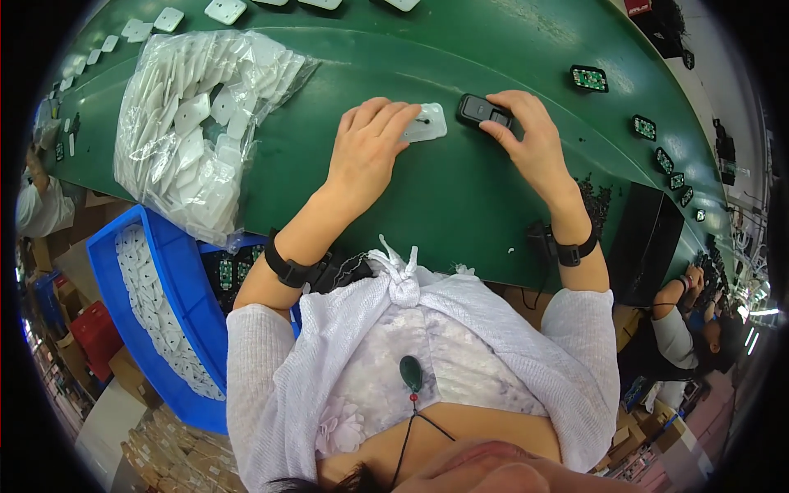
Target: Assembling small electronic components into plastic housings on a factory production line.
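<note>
My left hand is closed on the left edge of a flat, rounded white plastic plate at the table's middle. A small dark spot or part shows near the plate's centre, close to my fingertips. Just to the right, my right hand pinches a small black plastic device between thumb and fingers. The device has a rounded casing, and its right end is partly covered by my fingers. A short gap lies between the plate and the device.
A clear bag of white plates lies at the left. Below it stands a blue bin of small white parts. Black housings with green circuit boards line the right, near a black box and loose black parts. Another person sits right.
</note>
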Demonstrator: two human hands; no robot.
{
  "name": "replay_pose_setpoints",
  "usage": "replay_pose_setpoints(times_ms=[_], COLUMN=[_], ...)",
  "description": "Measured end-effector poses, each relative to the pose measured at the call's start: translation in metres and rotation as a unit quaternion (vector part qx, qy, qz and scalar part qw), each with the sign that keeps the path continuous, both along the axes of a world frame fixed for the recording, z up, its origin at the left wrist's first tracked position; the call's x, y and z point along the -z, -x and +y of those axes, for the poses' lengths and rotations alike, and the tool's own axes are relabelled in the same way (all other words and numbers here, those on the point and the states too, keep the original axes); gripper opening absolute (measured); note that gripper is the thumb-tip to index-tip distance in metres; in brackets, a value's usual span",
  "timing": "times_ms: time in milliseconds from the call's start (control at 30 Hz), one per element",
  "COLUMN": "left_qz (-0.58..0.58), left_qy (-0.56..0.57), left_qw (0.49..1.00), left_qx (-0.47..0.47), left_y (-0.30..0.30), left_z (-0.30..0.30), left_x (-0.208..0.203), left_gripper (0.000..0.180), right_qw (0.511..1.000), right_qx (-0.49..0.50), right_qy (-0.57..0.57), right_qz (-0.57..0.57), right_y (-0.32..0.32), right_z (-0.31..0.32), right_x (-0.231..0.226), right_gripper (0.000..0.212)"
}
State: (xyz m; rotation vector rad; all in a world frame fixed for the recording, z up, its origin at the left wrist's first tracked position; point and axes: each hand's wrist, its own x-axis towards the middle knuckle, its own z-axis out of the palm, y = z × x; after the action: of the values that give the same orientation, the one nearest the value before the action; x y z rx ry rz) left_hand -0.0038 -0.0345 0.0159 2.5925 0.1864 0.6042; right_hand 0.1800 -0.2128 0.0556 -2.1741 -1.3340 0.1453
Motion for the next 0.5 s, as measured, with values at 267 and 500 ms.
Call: replay_pose_setpoints(times_ms=[267,500], left_qz=[-0.034,-0.060], left_qy=[0.103,0.185], left_qw=[0.994,0.981], left_qx=[0.006,0.020], left_y=[0.006,0.011], left_z=[0.008,0.011], left_x=[0.005,0.003], left_gripper=[0.052,0.049], right_qw=[0.999,0.993], right_qx=[-0.040,-0.101], right_qy=[0.014,-0.056], right_qz=[-0.028,-0.017], right_y=[0.018,0.046], right_z=[-0.002,0.031], right_x=[-0.006,-0.005], right_gripper=[0.039,0.039])
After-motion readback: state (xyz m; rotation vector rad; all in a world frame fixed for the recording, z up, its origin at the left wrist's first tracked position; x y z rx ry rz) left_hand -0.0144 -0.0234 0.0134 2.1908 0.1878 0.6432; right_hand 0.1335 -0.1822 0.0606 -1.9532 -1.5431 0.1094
